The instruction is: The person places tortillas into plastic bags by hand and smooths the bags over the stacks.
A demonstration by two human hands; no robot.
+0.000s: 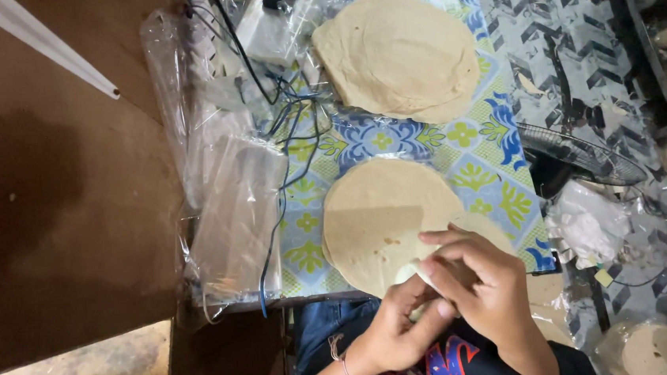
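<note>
a patterned blue, green and yellow tablecloth (498, 159) is seen covering the table, with clear plastic bags (232, 211) heaped along its left edge and a far stack of flatbreads (398, 51) laid at the far end. a near stack of flatbreads (376, 220) is set at the near edge, just ahead of the hands. the right hand (484, 283) is curled with fingertips pinched on the edge of the top flatbread, and the left hand (396, 329) is closed beneath it around a small pale piece (405, 274), whose nature cannot be told.
</note>
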